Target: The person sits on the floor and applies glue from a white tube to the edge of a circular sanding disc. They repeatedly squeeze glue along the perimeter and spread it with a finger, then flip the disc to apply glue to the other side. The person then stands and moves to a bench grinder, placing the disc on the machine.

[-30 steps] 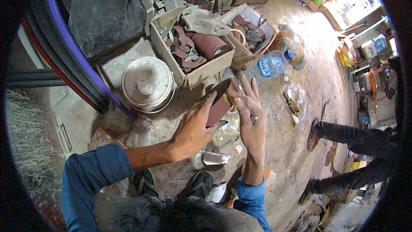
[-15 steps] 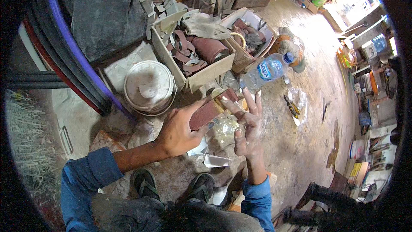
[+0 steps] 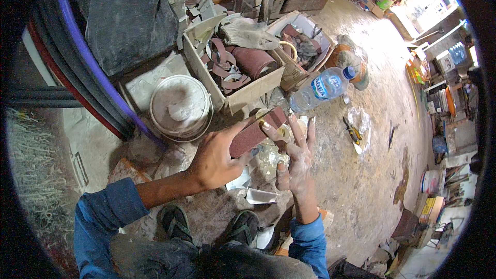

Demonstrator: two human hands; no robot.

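Note:
Over the floor in front of me, my left hand [image 3: 216, 156] grips a reddish-brown strip of sandpaper [image 3: 254, 135], which looks folded or wrapped round a flat block. My right hand [image 3: 297, 159], pale with dust, has its fingers spread. Its index fingertip rests at or just beside the strip's far right part; I cannot tell if it presses on it. Partly hidden behind the hands is crumpled clear plastic [image 3: 269, 158]. A clear water bottle [image 3: 321, 89] with a blue cap lies tilted just beyond my right fingers.
A dusty lidded bucket [image 3: 180, 107] stands left of a cardboard box [image 3: 253, 92] holding sandpaper rolls and a work glove [image 3: 248, 32]. Yellow-and-black pliers [image 3: 353, 132] lie on the floor to the right. Curved hoses [image 3: 85, 64] arch at the left. My sandalled feet [image 3: 176, 222] are below.
The right hand has shifted slightly down and its fingers have moved a little along the sandpaper's end. The left hand holds nearly still. A dark shape at the lower right has mostly left the view.

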